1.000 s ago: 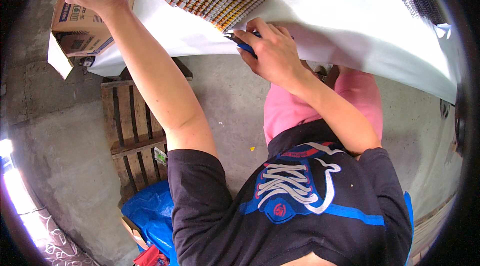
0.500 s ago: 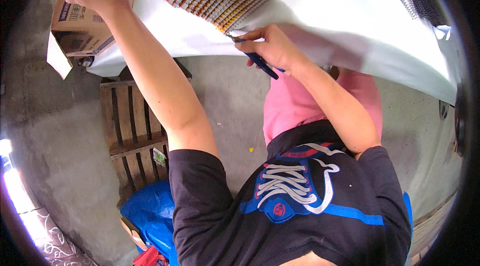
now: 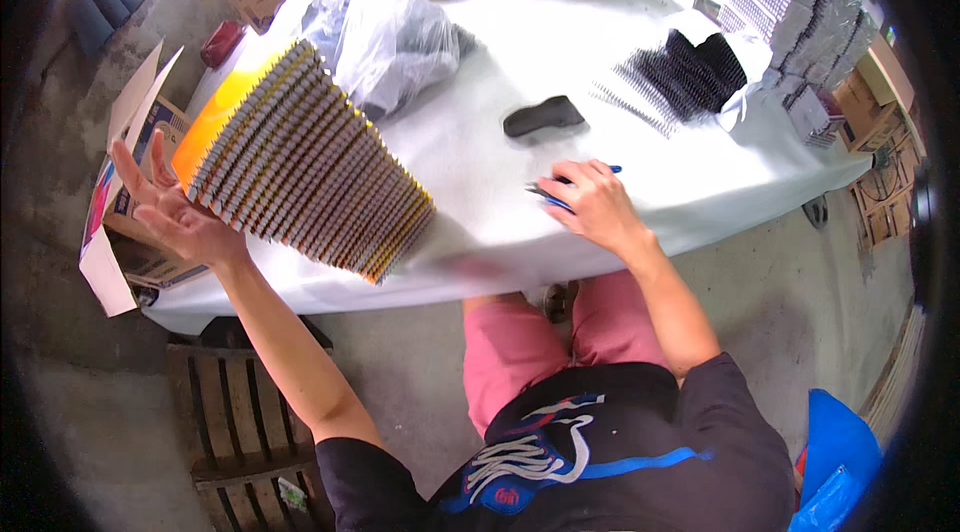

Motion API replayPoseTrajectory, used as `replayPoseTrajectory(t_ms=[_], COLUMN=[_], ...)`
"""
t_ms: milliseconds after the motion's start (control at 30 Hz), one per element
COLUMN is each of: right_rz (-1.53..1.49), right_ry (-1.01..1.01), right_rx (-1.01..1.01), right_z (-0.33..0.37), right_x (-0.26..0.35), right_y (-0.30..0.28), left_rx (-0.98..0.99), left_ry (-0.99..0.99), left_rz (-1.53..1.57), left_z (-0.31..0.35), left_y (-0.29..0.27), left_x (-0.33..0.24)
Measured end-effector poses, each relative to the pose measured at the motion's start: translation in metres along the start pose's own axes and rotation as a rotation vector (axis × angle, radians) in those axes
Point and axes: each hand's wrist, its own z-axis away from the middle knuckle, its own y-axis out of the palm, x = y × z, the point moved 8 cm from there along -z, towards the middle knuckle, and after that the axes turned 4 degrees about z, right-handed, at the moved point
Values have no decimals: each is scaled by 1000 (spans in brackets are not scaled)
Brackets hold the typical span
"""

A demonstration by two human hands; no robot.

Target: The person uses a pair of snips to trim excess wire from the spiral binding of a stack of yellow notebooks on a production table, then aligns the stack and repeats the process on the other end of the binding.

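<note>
A tall leaning stack of spiral-bound notebooks with an orange-yellow cover stands on the left of the white-covered table, its coil edges facing me. My left hand is open at the stack's lower left side, fingers stretched out and spread. Whether its palm touches the stack I cannot tell. Over the table, right of the stack, my right hand is closed on blue-handled pliers, mostly hidden by the fingers. Beyond that hand lies a flat black piece.
Black wire coils lie at the right, near tall stacks of bound notebooks. A clear plastic bag sits behind my stack. Open cardboard boxes stand at the left, and a wooden slatted piece is below the table.
The view has tilted up, showing more of the table. My left hand has opened from the stack's edge. My right hand has drawn the pliers away from the coils, to the right.
</note>
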Motion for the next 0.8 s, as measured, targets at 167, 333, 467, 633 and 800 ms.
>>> replayPoseTrajectory(t_ms=[167, 333, 467, 633, 800], right_rz=[54, -56, -654, -381, -16], right_ry=[-19, 234, 347, -45, -24], right_rx=[-11, -214, 8, 198, 75], right_z=[15, 0, -25, -37, -75], right_x=[-38, -65, -34, 71, 45], right_y=[-1, -28, -16, 9, 10], left_rx=[-117, 51, 588, 924, 987], left_ry=[-198, -483, -840, -888, -750], left_rz=[166, 402, 276, -196, -264], left_z=[8, 61, 168, 192, 196], left_y=[-10, -47, -116, -29, -32], left_x=[17, 71, 138, 110, 123])
